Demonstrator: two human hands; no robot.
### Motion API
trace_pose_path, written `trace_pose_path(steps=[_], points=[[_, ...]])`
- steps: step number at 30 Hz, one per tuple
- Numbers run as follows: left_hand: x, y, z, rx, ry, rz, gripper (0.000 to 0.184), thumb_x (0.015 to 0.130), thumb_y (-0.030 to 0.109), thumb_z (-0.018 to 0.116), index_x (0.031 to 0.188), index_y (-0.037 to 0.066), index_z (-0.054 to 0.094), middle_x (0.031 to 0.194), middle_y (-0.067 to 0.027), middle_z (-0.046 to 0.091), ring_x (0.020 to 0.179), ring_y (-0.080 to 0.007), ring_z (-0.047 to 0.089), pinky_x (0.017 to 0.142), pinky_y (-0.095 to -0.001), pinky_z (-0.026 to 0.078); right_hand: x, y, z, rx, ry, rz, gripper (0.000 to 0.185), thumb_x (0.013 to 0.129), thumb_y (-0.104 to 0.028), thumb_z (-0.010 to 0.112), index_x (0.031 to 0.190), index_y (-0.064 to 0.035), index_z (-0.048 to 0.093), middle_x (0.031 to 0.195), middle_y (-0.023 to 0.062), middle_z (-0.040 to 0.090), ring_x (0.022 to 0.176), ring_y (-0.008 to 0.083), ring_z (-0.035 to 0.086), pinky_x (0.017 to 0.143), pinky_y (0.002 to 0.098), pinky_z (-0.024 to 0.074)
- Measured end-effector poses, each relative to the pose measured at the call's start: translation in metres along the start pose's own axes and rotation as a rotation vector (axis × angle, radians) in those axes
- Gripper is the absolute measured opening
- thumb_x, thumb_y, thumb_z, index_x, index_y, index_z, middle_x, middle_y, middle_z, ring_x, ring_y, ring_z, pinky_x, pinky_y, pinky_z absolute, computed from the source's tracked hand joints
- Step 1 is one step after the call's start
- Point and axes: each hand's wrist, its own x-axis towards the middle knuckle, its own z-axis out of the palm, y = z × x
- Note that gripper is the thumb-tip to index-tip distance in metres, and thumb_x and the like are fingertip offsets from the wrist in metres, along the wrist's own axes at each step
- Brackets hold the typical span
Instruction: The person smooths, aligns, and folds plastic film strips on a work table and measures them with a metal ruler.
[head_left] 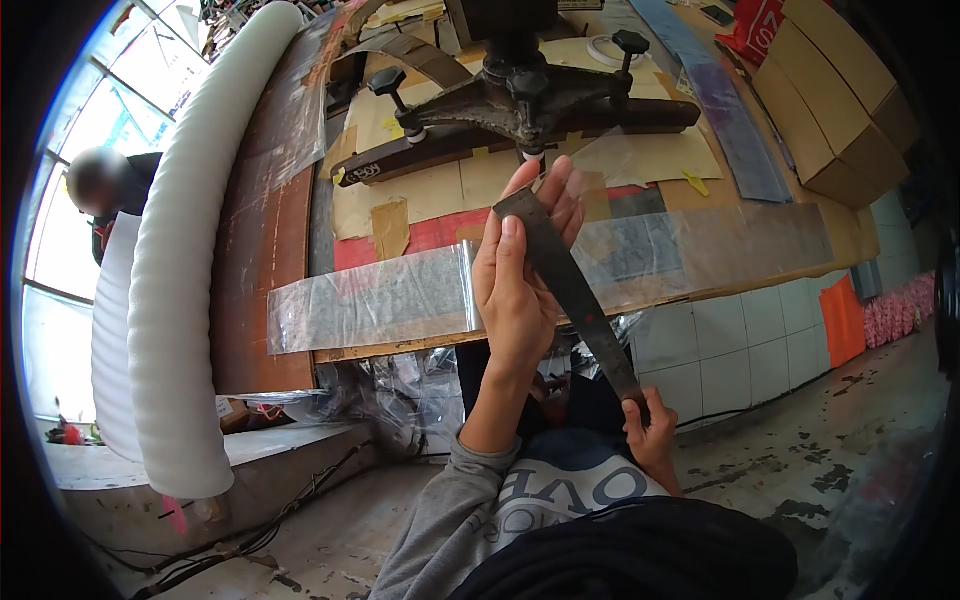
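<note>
Strip [580, 297] (dark, straight) slants, held by left hand [520, 270] and right hand [653, 428].

foam roll [180, 260] left of table [260, 300], boxes [835, 110] right

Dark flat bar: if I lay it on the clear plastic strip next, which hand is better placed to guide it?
Left, I'd judge. Your left hand holds the dark flat bar near its upper end, by the clear plastic strip; your right hand grips the lower end, off the table.
</note>
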Motion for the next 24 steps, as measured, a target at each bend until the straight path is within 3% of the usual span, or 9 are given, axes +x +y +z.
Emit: trace_pose_path(steps=[24], points=[[-0.0029,0.0081,-0.0078,-0.017,-0.009,0.004,0.047,0.102,0.017,0.031,0.139,-0.01,0.025,0.14,-0.0315,0.036,0.131,-0.0364,0.04,0.109,-0.0417,0.037,0.001,0.0004,0.0039,-0.009,-0.016,-0.018,0.02,0.092,-0.025,0.061,0.092,-0.005,0.059,0.065,0.0079,0.06,0.053,0.024,0.06,0.049,0.0313,0.0429]])
